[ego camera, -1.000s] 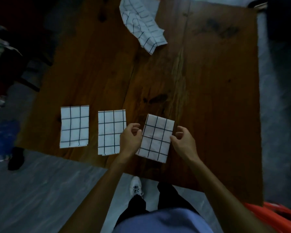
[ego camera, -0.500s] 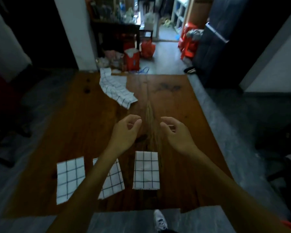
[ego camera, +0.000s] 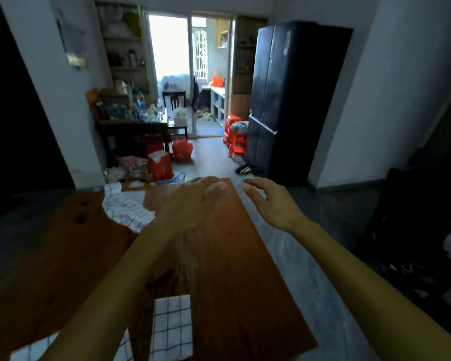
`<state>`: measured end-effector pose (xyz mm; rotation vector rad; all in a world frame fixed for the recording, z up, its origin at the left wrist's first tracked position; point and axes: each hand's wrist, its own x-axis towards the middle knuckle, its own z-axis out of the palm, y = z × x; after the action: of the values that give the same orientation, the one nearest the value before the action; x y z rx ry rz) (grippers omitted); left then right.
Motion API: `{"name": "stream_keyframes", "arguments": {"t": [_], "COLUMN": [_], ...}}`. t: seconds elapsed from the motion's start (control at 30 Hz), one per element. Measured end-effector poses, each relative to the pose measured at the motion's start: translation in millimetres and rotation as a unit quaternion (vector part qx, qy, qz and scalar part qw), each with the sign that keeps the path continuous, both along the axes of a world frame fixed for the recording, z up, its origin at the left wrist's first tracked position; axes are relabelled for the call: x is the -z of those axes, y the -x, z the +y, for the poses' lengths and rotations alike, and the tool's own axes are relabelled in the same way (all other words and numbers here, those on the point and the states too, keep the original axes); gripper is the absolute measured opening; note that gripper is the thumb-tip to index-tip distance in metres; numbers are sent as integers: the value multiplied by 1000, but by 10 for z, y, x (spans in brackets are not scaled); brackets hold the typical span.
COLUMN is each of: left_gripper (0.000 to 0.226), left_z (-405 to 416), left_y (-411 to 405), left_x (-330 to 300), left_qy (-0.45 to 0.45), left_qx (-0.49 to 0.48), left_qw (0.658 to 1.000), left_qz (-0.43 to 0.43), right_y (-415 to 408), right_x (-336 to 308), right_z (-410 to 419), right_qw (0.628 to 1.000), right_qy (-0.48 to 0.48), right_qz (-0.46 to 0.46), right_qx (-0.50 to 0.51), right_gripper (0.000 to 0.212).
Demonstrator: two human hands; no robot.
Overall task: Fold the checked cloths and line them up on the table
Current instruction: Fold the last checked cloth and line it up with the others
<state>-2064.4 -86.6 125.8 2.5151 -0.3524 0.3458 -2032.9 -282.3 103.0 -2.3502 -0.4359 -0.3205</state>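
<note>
Both arms outstretched over the wooden table (ego camera: pixel 232 269), left hand (ego camera: pixel 190 204) and right hand (ego camera: pixel 274 204) empty with fingers loosely extended. Just left of the left hand, a rumpled checked cloth (ego camera: pixel 126 208) at the far edge. Below the wrists, a folded checked cloth (ego camera: pixel 172 327) lying flat; another folded cloth (ego camera: pixel 34 351) partly hidden under the left forearm.
</note>
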Motion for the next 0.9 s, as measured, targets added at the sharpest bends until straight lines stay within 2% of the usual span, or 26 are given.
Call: {"name": "stream_keyframes", "arguments": {"t": [0.1,0.17,0.33,0.63,0.8,0.9], "left_gripper": [47,41,30,41,53,49], "left_z": [-690,-1175,-2337,-3642,-3990,-4114], "left_y": [107,124,99,-101,-537,-883], "left_x": [-231,-330,-545,-809,-699,-628], "left_qy": [-31,0,115,21,-2,-3], "left_qx": [16,38,71,99,63,56], "left_qw": [997,996,990,992,995,996], "left_qz": [-63,-77,-41,-75,-72,-76], "right_y": [137,247,519,504,140,-231], "right_x": [-154,-270,-746,-1133,-1110,-1054], "right_z": [-597,-1069,-2285,-3621,-3959,-4131], "right_qw": [1000,1000,998,995,994,992], "right_qy": [17,24,41,27,17,34], "right_qz": [-2,-8,-43,-91,-102,-104], "right_qx": [4,4,19,43,47,55], "right_gripper": [43,45,43,38,35,38]}}
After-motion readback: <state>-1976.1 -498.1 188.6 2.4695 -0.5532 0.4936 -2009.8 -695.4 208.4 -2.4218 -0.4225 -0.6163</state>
